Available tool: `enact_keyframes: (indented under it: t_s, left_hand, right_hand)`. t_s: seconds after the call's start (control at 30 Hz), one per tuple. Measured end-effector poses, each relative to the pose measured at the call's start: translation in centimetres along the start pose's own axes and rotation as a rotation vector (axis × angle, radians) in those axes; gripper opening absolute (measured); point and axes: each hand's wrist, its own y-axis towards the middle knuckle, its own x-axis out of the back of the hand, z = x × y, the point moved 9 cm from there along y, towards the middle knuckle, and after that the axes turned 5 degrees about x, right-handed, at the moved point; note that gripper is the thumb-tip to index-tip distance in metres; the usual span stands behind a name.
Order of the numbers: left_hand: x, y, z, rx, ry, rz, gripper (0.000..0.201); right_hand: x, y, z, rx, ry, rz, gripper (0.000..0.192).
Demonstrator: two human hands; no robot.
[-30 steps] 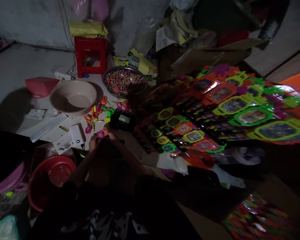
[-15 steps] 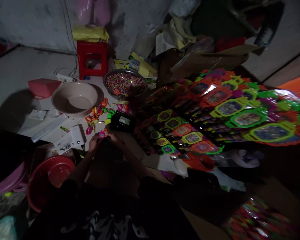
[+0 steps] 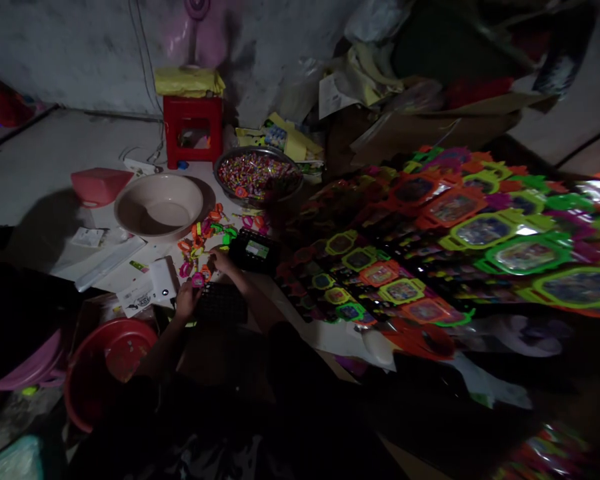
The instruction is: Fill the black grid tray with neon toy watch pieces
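Separated since the earlier frame: hands no longer together over one pink piece. Left hand (image 3: pixel 186 300) low at the near edge of the black tray (image 3: pixel 223 303), fingers closed on a small pink toy piece (image 3: pixel 198 280). Right hand (image 3: pixel 221 260) further out, at the near end of the scattered toy pieces (image 3: pixel 203 233); too dark to tell whether its fingers are bent or loose. Red basin (image 3: pixel 107 363) nearest, to the left. White box (image 3: pixel 161 279) just left of the left hand. Sheets of packaged toy watches (image 3: pixel 430 247) spread to the right. Beige bowl (image 3: pixel 159 207) beyond the pieces. Bowl of sweets (image 3: pixel 257 175) beside it. Red stool (image 3: pixel 193 130) at the wall, farthest.
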Motion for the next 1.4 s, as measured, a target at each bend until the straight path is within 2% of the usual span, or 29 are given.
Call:
enact_keyframes:
  t_s: [0.13, 0.23, 0.3, 0.37, 0.43, 0.5, 0.7, 0.87, 1.1, 1.27, 1.4]
  left_hand:
    - [1.2, -0.9, 1.0, 0.032, -0.084, -0.010, 0.018]
    - [1.5, -1.2, 1.0, 0.073, -0.111, -0.026, 0.019]
    - [1.5, -1.3, 0.9, 0.090, -0.110, -0.037, 0.021]
    - [1.4, -1.2, 0.8, 0.092, -0.105, -0.034, 0.022]
    - [1.2, -1.2, 0.8, 0.091, -0.108, -0.025, 0.024]
    - [1.1, -1.1, 1.0, 0.093, -0.116, -0.015, 0.025]
    - [1.0, -1.3, 1.2, 0.130, -0.113, -0.011, 0.021]
    - [1.1, -1.6, 0.8, 0.136, -0.140, 0.003, 0.020]
    - [1.1, -1.6, 1.1, 0.161, -0.181, 0.020, 0.030]
    - [1.0, -1.6, 0.9, 0.119, -0.213, 0.049, 0.030]
    - [1.0, -1.5, 1.2, 0.126, -0.189, 0.028, 0.031]
  right_hand:
    - [0.1, -1.0, -0.7, -0.106, -0.087, -0.011, 0.020]
    - [0.9, -2.8, -0.2, -0.121, -0.168, -0.029, 0.020]
    - [1.8, -4.2, 0.2, -0.105, -0.199, -0.068, 0.013]
    - [2.5, -5.8, 0.6, -0.069, -0.144, -0.126, 0.007]
    - [2.7, -7.4, 0.6, -0.021, -0.033, -0.177, 0.010]
    - [2.3, -8.9, 0.2, -0.001, 0.063, -0.205, 0.013]
    - [-0.5, -12.1, -1.6, -0.111, 0.202, -0.244, 0.033]
    - [-1.9, -12.6, -1.0, -0.114, 0.279, -0.160, 0.031]
    - [-3.0, -12.8, -1.9, -0.099, 0.324, -0.061, 0.028]
    - [-3.1, -12.7, -1.8, -0.092, 0.319, -0.021, 0.026]
    - [-2.8, -12.1, -1.3, -0.119, 0.250, 0.048, 0.023]
